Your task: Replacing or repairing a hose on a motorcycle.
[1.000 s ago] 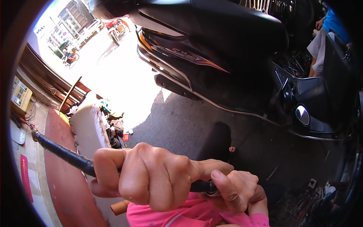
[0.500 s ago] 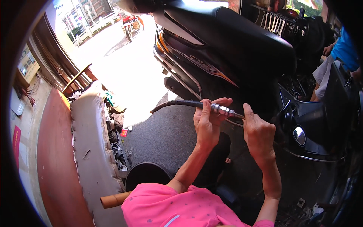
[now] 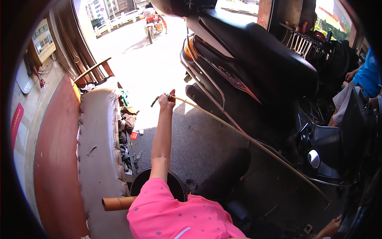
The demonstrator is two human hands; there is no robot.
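My left hand (image 3: 168, 100) reaches far forward, its fingers closed round the fitting end of a long, thin, yellowish cable (image 3: 238, 131). A short black hose (image 3: 155, 101) sticks out from the hand's left side. From the hand the cable slants down to the right, passing in front of a parked black scooter (image 3: 254, 59), and ends with a small bend at the lower right. Close below that end, my right hand (image 3: 333, 226) shows at the dim lower right. Its fingers look drawn together; whatever they hold cannot be made out.
A grey padded bench (image 3: 99, 159) runs along the left, with a dark bucket (image 3: 139, 183) and a bamboo tube (image 3: 117, 203) by it. Wrenches (image 3: 300, 43) hang at the back right. Someone in a blue top (image 3: 368, 73) is at the right edge. Outside stands a red motorcycle (image 3: 150, 24).
My left hand has moved forward and left with the hose and fitting. My right hand has gone down to the far right. The long cable now stretches across the view.
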